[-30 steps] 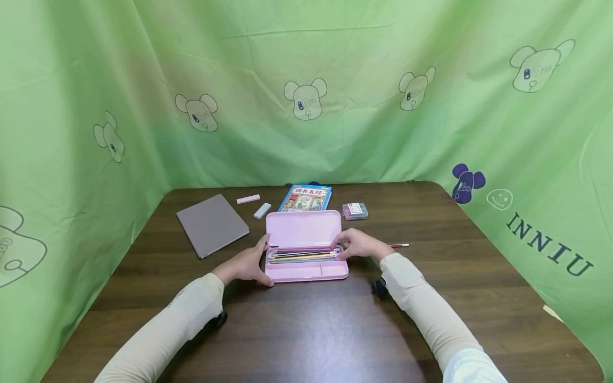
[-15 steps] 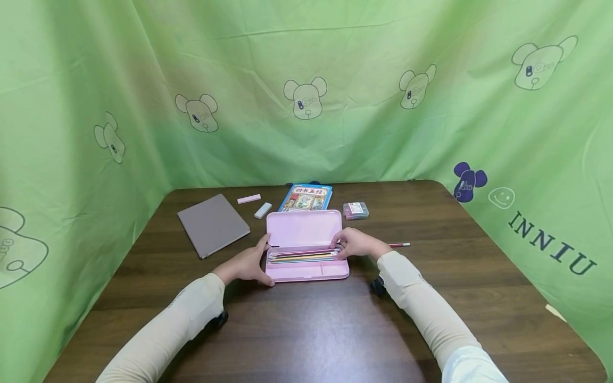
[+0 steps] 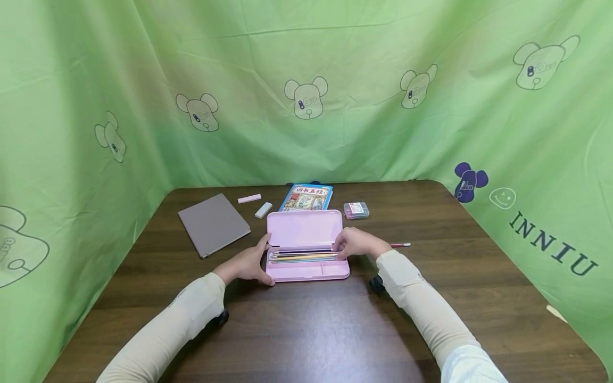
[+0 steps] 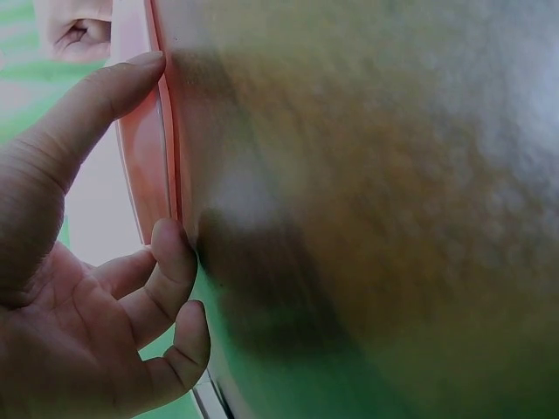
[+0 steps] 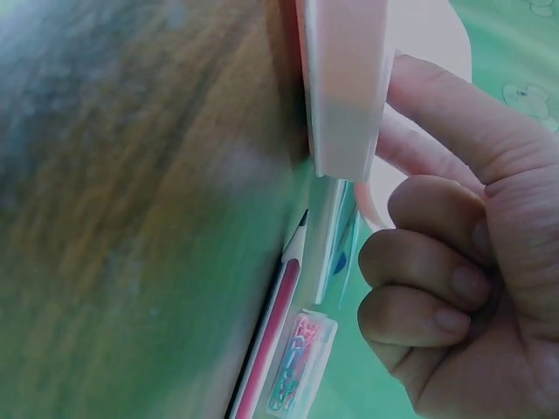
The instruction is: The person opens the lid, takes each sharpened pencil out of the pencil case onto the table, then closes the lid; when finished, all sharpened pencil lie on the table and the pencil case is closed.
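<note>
Head view: both hands grip open pencil case (image 3: 306,250); pencils (image 3: 301,256) lie inside.

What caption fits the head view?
Both hands, left and right, hold the ends of an open pink case of pencils.

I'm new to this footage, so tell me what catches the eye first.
A pink plastic pencil case lies open mid-table, coloured pencils inside, with the left hand and right hand gripping its two ends. Behind it lies a colourful illustrated book; all around hangs a green bear-printed cloth.
</note>
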Available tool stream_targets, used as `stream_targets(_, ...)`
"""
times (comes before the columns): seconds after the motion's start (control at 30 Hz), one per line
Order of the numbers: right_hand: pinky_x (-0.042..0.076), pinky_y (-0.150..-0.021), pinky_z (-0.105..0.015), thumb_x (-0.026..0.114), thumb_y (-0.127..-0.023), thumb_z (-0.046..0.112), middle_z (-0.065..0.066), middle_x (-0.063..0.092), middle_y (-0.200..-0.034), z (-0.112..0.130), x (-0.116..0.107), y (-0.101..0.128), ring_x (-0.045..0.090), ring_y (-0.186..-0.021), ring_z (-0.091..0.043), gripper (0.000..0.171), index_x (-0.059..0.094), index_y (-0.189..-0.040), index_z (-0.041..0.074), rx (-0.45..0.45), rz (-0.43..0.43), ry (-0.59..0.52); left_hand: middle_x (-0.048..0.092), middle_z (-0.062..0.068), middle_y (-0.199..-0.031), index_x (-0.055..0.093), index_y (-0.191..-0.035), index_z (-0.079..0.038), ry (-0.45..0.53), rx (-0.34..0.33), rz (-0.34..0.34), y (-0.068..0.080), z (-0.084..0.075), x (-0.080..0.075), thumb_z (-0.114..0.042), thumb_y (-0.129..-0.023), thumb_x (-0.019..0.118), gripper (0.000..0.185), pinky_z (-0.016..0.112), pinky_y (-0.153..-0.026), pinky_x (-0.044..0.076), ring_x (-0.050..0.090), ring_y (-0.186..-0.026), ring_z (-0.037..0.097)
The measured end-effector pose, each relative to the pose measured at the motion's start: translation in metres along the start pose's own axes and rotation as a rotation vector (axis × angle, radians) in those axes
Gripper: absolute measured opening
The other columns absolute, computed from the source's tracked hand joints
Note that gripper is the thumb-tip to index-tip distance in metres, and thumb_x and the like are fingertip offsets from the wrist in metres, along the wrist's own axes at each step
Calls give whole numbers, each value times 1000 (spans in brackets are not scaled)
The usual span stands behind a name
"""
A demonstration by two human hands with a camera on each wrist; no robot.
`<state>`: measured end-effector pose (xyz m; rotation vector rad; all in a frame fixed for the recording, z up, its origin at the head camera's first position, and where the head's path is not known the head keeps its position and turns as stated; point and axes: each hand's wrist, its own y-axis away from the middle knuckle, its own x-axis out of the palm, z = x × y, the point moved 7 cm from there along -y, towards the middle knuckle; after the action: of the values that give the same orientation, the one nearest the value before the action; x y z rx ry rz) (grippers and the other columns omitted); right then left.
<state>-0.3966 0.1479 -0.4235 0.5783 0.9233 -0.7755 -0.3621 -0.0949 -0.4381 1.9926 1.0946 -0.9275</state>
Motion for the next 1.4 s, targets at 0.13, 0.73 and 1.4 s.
stream_targets(0.13,41,-58,-20,74,-74,12,4,58,-63,0,2,1,47,-60,-5,9,72,-79,4,-41,2,-10,37,12,-146,-2,-148,-8,-7,5,-1,0,0,1,-38,-60,86,128,46,-106,30,37,-131,28)
stream_targets(0.73,43,-56,-21,77,-72,13,0,67,-64,-12,-14,10,49,-57,-3,9,73,-71,5,-27,-160,-80,38,12,-146,-2,-148,-8,0,8,-5,0,-1,0,-38,-60,85,128,47,-106,31,38,-131,29)
stream_targets(1.4,39,-53,-23,77,-73,15,1,67,-64,-45,-37,42,46,-57,-7,9,74,-73,6,51,-221,-136,41,12,-144,0,-148,-6,-4,46,-9,-1,0,0,-39,-59,86,128,45,-104,33,42,-127,28)
